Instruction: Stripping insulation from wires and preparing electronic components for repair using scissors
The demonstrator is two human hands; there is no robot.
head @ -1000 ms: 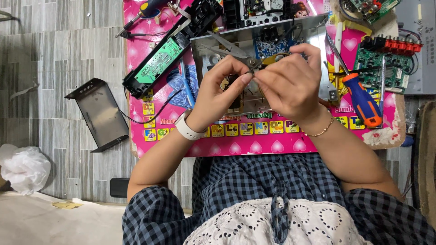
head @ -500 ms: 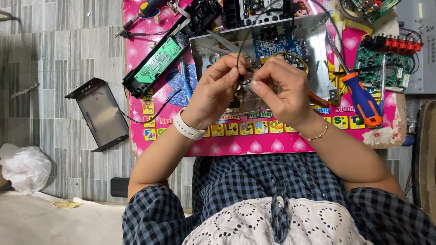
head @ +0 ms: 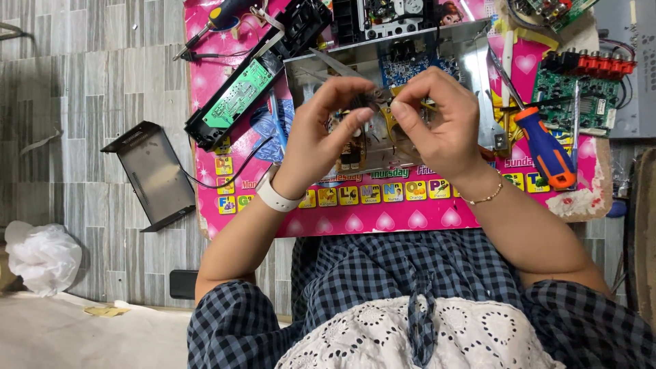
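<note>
My left hand point(head: 321, 130) and my right hand point(head: 437, 123) are raised over an opened metal electronics chassis point(head: 478, 68) lying on a pink table point(head: 383, 212). Thumb and forefinger of each hand pinch a small bundle of dark thin wires point(head: 372, 101) between them. The wire ends are mostly hidden by my fingertips. Under my hands lies a yellowish circuit board point(head: 355, 150) inside the chassis. My left wrist wears a white band, my right wrist a thin bracelet.
A long black panel with a green circuit board point(head: 242, 92) lies to the left. A screwdriver with an orange and blue handle point(head: 543, 147) and a green board with red jacks point(head: 581, 92) lie to the right. A black metal cover point(head: 154, 174) and a white plastic bag point(head: 41, 256) rest on the tiled floor.
Both hands have lifted slightly and drawn apart a little, my fingers now pinching the wires between them higher over the chassis.
</note>
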